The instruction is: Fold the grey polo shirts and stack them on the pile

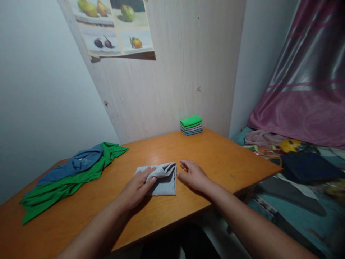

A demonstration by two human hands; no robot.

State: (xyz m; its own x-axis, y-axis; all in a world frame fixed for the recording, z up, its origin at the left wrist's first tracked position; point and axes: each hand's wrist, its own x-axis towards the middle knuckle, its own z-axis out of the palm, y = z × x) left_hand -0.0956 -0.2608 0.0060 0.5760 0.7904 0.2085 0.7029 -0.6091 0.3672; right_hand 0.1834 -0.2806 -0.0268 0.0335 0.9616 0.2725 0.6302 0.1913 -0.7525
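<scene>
- Here's the left hand (138, 185), laid over the left part of a folded grey cloth (165, 189), fingers on top and thumb against a raised fold; whether they pinch the fabric, I cannot tell.
- And the right hand (195, 176), just beside the cloth's right edge, fingers loosely curled, thumb apart from them, nothing in its grasp.
- So the hands are apart, with the cloth's right part between them, its upper layer rumpled near the top right corner.
- Under it all, the wooden table (221, 158), the cloth lying toward its near edge.
- Out to the left, well apart from the hands, a blue shirt (83, 160) lies spread with a green shirt (81, 181), both creased.
- Up at the far edge, a neat folded stack (191, 126), bright green on top, checked and blue layers below.
- Behind, a fruit poster (118, 46) on the wall (167, 97); far right, a shiny pink curtain (304, 118) above scattered clothes.
</scene>
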